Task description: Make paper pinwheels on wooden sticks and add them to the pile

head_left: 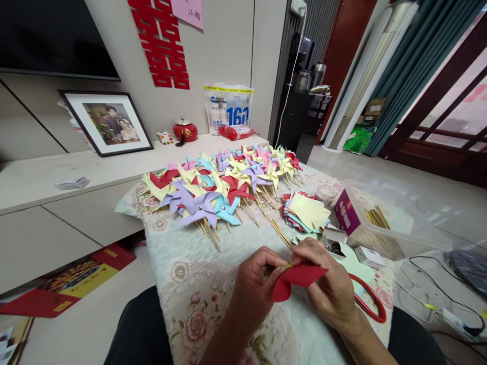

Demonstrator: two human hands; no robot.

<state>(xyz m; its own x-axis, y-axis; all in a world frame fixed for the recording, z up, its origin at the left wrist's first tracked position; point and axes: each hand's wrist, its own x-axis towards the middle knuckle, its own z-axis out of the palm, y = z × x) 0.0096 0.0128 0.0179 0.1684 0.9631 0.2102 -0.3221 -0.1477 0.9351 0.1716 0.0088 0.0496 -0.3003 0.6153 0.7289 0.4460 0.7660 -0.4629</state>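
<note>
Close to the table's front edge, a folded red paper pinwheel (294, 280) is between my two hands. My left hand (257, 284) is closed, thumb and fingers pinching its left side; a small yellowish tip, perhaps a stick's end, shows at those fingertips. My right hand (330, 286) is closed on its upper right part, and the palm hides some of the paper. Just beyond my right hand lie a few thin wooden sticks (279, 232). Red-handled scissors (371, 299) rest beside my right wrist, partly covered by it.
Many finished pinwheels (200, 208) on sticks cover the table's far side. A stack of cut paper (306, 212), a small box of metal fasteners (335, 246), a white box (370, 257) and a clear plastic bin (403, 223) holding sticks stand at the right. A cabinet (41, 185) runs behind.
</note>
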